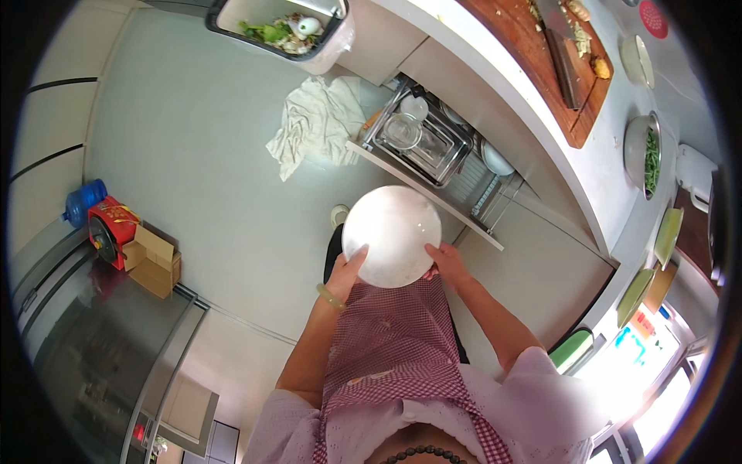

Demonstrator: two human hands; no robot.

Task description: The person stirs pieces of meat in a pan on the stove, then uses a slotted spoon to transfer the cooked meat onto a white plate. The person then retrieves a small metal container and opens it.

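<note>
A round white bowl or deep plate [392, 232] is held in front of my apron by both hands. My left hand [347, 270] grips its left rim, thumb on the inner side. On the opposite rim, my right hand [448, 264] holds it the same way; the fingers of both hands are mostly hidden beneath. Just beyond the dish an open drawer [423, 184] sticks out from the cabinet. Inside it lie a rectangular metal tray [446, 157], a clear glass bowl [403, 131] and a white bowl [496, 158] at the right.
A bin with scraps [340, 48] stands at the far side, and a crumpled white cloth [315, 116] lies on the floor. The counter holds a wooden cutting board [581, 124] with a knife [562, 66] and a bowl of chopped greens [638, 151]. An open cardboard box [154, 263] sits left.
</note>
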